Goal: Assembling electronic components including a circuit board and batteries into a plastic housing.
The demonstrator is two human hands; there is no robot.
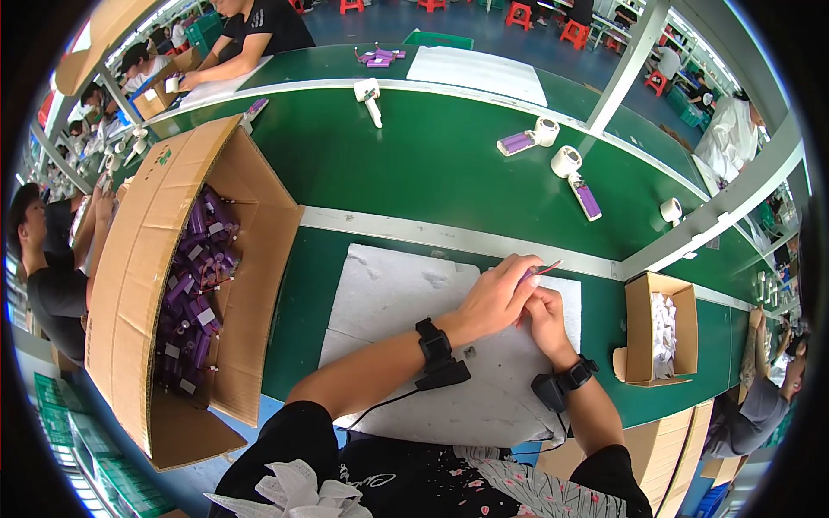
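Note:
My left hand [496, 300] and my right hand [547, 321] meet over the grey-white foam mat [393, 293], both with fingers closed. Between them is a small purple battery pack [528, 274], mostly covered by my fingers. Its thin wires [553, 266] stick out past my left fingertips toward the right. A red wire also shows under my hands. To the left, a large open cardboard box [129, 285] lies tilted toward me, holding many purple battery packs [197, 276] with wires and white labels.
On the right stands a small cardboard box [639, 332] of white pieces [663, 332]. Beyond a pale rail [389, 226], white casings with purple batteries [587, 198] lie on the green bench [432, 164]. A metal post [626, 73] rises at the right. Co-workers sit around.

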